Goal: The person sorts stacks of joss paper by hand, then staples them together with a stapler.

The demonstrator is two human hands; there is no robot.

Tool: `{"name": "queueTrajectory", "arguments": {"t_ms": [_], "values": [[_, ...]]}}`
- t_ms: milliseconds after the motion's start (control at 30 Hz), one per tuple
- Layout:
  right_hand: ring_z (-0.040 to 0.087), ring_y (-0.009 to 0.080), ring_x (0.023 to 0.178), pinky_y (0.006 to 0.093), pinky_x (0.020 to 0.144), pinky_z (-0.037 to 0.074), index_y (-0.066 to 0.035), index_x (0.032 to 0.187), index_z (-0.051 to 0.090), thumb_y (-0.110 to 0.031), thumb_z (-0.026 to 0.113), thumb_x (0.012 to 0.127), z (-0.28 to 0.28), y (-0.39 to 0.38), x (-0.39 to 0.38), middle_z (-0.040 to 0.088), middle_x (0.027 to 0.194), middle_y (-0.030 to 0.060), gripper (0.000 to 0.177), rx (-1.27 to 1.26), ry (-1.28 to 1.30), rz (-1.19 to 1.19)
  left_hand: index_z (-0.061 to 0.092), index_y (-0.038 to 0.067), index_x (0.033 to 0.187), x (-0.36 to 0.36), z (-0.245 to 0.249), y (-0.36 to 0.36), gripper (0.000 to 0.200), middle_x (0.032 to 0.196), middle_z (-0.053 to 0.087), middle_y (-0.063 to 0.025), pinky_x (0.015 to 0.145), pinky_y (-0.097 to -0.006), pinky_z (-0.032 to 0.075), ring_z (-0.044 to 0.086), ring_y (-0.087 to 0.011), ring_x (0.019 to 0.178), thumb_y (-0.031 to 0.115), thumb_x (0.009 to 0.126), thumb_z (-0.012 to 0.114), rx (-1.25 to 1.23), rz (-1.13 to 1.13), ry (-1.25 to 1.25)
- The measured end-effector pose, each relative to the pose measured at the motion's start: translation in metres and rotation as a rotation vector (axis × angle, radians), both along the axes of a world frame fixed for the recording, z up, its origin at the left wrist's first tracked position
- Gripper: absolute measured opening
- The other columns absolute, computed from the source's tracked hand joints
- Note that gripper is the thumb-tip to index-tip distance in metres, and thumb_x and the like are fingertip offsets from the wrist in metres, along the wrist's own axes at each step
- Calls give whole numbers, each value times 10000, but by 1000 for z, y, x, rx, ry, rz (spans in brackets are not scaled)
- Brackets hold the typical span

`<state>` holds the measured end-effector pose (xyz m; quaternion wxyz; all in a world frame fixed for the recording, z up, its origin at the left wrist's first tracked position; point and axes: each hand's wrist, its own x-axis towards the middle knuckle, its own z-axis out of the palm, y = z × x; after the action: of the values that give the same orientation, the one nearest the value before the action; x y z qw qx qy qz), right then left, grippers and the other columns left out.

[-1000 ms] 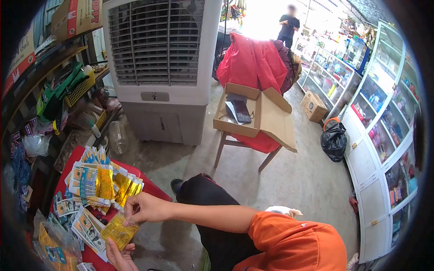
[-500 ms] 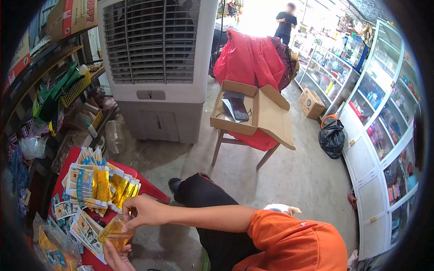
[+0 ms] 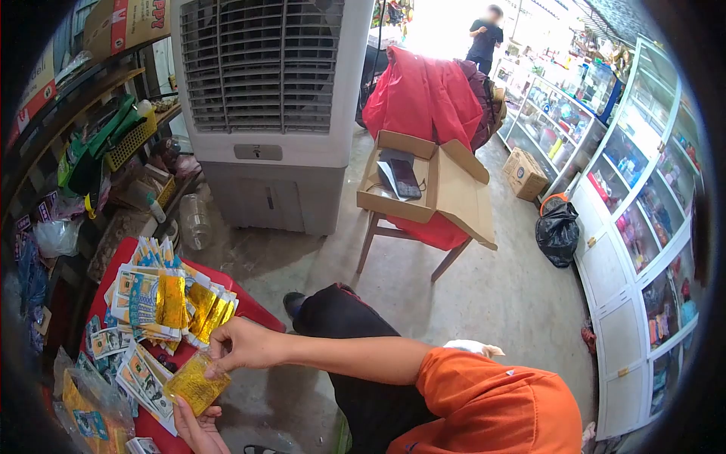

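Observation:
A flat, shiny gold foil packet [image 3: 195, 384] is held between my two hands above the edge of a red stool [image 3: 253, 310]. My right hand [image 3: 240, 346] pinches its upper right corner between thumb and fingers. From below, my left hand [image 3: 198, 430] grips the lower edge, thumb in front. Close by on the stool lie bundles of printed paper notes [image 3: 144, 299], some wrapped in gold foil [image 3: 172, 299]. More loose notes [image 3: 144, 382] spread beside the packet. A clear plastic bag [image 3: 87, 412] with gold and blue paper inside rests at the lower left.
A large air cooler [image 3: 261, 98] stands ahead. An open cardboard box [image 3: 461, 181] with a phone [image 3: 404, 180] sits on a chair draped in red cloth [image 3: 423, 98]. Cluttered shelves line the left, and a glass cabinet [image 3: 635, 227] the right. A person [image 3: 484, 38] stands far back.
The gold packet now faces me flatter and brighter, its textured surface showing. Both hands keep their hold with little movement. The whole view has shifted slightly.

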<state>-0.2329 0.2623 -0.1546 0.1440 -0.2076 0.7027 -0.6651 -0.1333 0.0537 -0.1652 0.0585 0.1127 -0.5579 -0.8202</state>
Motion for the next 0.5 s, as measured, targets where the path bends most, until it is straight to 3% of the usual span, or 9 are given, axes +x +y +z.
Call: {"name": "queueTrajectory", "arguments": {"t_ms": [67,500], "values": [[550,62,696,268,603,436,-7,763,661,-246,869,748,2,1,0,636,718,6,317,2,5,8,535,62,1304,-1,-8,3,447,1033,654,-49,657,-233,507,629,-101,702,410,1024,542,-113,113,-47],[567,50,704,257,631,470,10,821,686,-246,788,855,-2,3,-4,646,723,5,278,34,29,71,536,68,1312,-1,-4,0,464,1035,638,-43,684,-239,490,597,-97,721,422,1014,559,-98,120,-124]]}}
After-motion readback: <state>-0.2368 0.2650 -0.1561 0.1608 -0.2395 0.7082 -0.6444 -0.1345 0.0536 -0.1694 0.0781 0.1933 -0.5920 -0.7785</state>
